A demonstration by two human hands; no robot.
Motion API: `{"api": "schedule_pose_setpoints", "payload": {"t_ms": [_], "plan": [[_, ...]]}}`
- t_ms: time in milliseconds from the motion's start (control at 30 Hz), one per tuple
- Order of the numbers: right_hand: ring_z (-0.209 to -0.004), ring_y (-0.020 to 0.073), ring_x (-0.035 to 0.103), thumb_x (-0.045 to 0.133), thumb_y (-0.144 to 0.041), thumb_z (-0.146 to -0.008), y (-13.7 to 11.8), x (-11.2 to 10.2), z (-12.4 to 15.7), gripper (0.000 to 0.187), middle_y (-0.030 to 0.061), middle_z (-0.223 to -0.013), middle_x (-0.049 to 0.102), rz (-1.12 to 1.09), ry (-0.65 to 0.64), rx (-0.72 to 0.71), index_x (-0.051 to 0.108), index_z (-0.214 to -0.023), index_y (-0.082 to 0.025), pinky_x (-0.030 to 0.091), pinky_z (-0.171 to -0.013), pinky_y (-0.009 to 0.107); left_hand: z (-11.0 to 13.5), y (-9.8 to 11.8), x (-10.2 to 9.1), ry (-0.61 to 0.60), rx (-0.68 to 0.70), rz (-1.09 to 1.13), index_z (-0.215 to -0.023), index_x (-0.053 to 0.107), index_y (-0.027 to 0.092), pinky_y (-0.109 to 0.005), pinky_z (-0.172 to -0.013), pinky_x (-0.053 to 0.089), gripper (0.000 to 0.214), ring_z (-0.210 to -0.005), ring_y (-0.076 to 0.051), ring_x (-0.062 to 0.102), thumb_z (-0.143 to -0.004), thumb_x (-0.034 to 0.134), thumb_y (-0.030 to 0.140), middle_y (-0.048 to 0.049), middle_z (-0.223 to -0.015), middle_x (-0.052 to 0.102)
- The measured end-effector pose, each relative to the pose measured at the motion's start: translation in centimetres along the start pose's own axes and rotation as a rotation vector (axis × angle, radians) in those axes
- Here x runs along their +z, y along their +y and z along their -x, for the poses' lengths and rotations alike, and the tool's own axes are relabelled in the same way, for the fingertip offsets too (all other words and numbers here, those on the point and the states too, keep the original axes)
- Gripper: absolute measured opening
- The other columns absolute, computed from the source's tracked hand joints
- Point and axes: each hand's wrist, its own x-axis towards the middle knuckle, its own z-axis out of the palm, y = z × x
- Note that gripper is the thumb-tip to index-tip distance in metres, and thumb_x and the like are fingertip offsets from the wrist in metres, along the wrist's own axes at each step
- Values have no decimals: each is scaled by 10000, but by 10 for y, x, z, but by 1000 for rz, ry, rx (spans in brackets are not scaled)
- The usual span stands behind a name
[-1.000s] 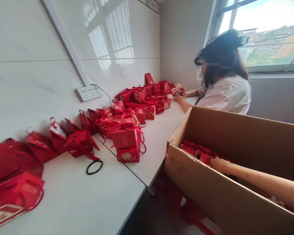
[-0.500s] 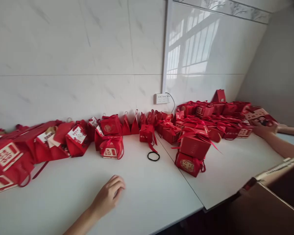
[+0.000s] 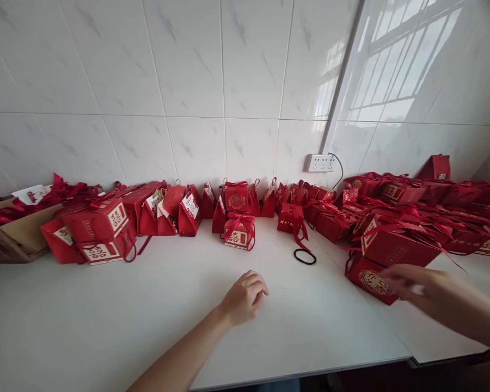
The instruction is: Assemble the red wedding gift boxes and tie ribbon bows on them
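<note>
My left hand (image 3: pixel 247 298) rests low over the white table (image 3: pixel 212 337), its fingers loosely curled with nothing visible in them. At the right, my right hand (image 3: pixel 418 286) is in front of two stacked red gift boxes, its blurred fingers stretched out and partly apart. It overlaps the lower box (image 3: pixel 369 276), which bears a round gold emblem; whether it touches cannot be told. The upper box (image 3: pixel 396 245) has red ribbon on top. Nothing shows in the right hand. A black hair tie (image 3: pixel 305 257) lies between the hands, farther back.
Red gift boxes line the tiled wall, including a small pair (image 3: pixel 237 232) behind my left hand and a larger stack (image 3: pixel 102 234) at left. A brown carton (image 3: pixel 22 237) with red ribbons stands far left. More boxes (image 3: pixel 453 196) crowd the right. A socket strip (image 3: pixel 320 163) is on the wall.
The view has swung left, bringing the brown carton into sight. My right hand now appears by the stacked boxes. The hands holding a picture-printed red box at far right are out of view.
</note>
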Motion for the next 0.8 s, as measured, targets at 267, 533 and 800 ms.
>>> {"api": "schedule_pose_setpoints", "payload": {"t_ms": [267, 533, 800], "plan": [[-716, 176, 649, 487, -396, -760, -111, 210, -24, 282, 67, -963, 656, -151, -318, -361, 673, -866, -213, 519, -734, 333, 8, -23, -21, 146, -114, -151, -781, 580, 195, -344, -743, 518, 240, -851, -201, 575, -743, 429, 12, -49, -770, 620], [-745, 220, 669, 396, -471, -703, -113, 253, -27, 434, 141, -1007, 620, -320, -234, -191, 650, -858, -155, 530, -746, 381, 18, -57, -57, 378, -364, -423, -986, 555, 195, -362, -822, 499, 282, -921, -204, 576, -755, 469, 58, -67, -940, 627], [-694, 263, 663, 424, -508, -588, -113, 249, -39, 421, 112, -784, 685, -347, -275, -81, 670, -733, -198, 510, -689, 379, 58, -100, -172, 723, -811, -665, -1196, 432, 155, -548, -1026, 313, 480, -1284, -341, 384, -739, 579, 166, -190, -1334, 426]]}}
